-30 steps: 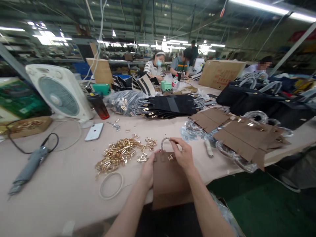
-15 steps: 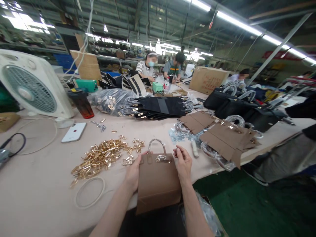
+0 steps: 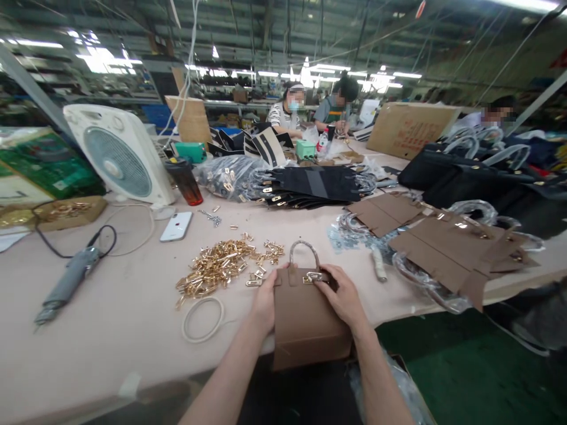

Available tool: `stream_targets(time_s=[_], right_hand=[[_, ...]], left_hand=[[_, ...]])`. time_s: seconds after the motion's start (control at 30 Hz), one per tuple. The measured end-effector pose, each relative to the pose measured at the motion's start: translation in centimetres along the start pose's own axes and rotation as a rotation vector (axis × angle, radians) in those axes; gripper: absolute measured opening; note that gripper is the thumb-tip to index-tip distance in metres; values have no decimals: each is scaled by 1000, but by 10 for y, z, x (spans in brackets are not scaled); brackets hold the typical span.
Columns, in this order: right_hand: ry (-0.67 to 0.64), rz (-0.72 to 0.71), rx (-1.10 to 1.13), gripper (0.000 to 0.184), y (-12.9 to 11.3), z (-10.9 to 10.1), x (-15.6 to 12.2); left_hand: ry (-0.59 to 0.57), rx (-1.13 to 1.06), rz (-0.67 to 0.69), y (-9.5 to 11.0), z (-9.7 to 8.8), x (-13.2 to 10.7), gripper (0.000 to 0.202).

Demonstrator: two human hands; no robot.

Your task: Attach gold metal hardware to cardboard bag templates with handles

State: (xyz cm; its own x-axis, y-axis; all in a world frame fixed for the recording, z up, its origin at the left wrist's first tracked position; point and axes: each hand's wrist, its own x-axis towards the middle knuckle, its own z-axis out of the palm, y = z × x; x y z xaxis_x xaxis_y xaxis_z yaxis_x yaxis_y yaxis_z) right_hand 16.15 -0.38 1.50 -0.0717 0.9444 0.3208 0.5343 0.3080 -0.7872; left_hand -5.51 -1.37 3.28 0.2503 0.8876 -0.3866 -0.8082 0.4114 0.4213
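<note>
A brown handbag panel (image 3: 310,321) with a plastic-wrapped handle (image 3: 305,243) leans at the table's front edge before me. My left hand (image 3: 266,301) grips its left edge, thumb near the top corner. At the upper right, my right hand (image 3: 343,295) has its thumb and fingers closed round the panel's top edge, beside a gold metal clasp (image 3: 312,277). Another gold fitting (image 3: 254,283) shows at the end of a strap left of the panel. The fingers behind the panel are hidden. A heap of gold hardware pieces (image 3: 217,265) lies to the left.
A roll of tape (image 3: 202,319), an electric screwdriver (image 3: 71,283), a phone (image 3: 176,226), a fan (image 3: 119,156) and a dark cup (image 3: 183,180) occupy the left. Brown bag panels (image 3: 443,248) are stacked at right; black panels (image 3: 310,183) lie behind. Two co-workers sit across the table.
My right hand has moved from beside the panel onto its top edge by the clasp. The left hand keeps its hold. The camera view has turned left.
</note>
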Motion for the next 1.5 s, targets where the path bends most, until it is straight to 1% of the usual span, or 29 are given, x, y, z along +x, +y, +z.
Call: stream_targets(time_s=[0.13,0.2,0.27,0.33,0.47,0.5,0.57,0.73,0.87,0.93,1.03,1.1,1.17,1.23,1.27,1.33,1.4,1.5], right_hand=[[5,-18,19,31,7,-2,-1],[6,-24,34,28,9,-3,-1],[8,-24,50,26,9,-4,-2],[13,-17,59,23,8,-4,-2],[21,-5,59,20,2,-3,-1],[20,-3,62,20,0,-3,-1],[16,4,79,21,-3,-4,-1],[-17,37,170,20,-12,-11,1],[-57,61,204,18,-15,-13,0],[-84,74,204,22,-14,-14,-1],[-120,95,221,31,-11,-16,-1],[-100,98,250,35,-11,-16,1],[-47,92,276,35,-15,-14,7],[-8,79,292,34,-24,-9,16],[-9,66,295,33,-30,-6,22],[-69,13,285,31,-44,2,37],[-188,-71,232,27,-58,12,53],[-359,-203,93,21,-73,31,74]], left_hand=[[-20,52,7,1,-1,-4,43],[-21,136,33,3,-2,-6,44],[-14,273,76,8,-2,-10,46],[14,501,157,16,-4,-13,46],[105,1167,389,29,-13,-16,39],[125,1270,434,30,-16,-15,39],[158,1389,497,29,-22,-11,40],[204,1495,563,19,-29,-3,39],[210,1529,626,10,-25,-9,34],[199,1549,637,5,-21,-14,30],[219,1596,653,-2,-16,-19,25],[237,1631,665,-3,-15,-21,22],[251,1662,666,-4,-16,-22,19],[256,1682,663,-4,-17,-23,18],[255,1686,661,-4,-17,-23,18],[252,1687,657,-4,-18,-23,17],[251,1688,654,-4,-18,-22,18],[251,1696,649,-4,-18,-22,18]])
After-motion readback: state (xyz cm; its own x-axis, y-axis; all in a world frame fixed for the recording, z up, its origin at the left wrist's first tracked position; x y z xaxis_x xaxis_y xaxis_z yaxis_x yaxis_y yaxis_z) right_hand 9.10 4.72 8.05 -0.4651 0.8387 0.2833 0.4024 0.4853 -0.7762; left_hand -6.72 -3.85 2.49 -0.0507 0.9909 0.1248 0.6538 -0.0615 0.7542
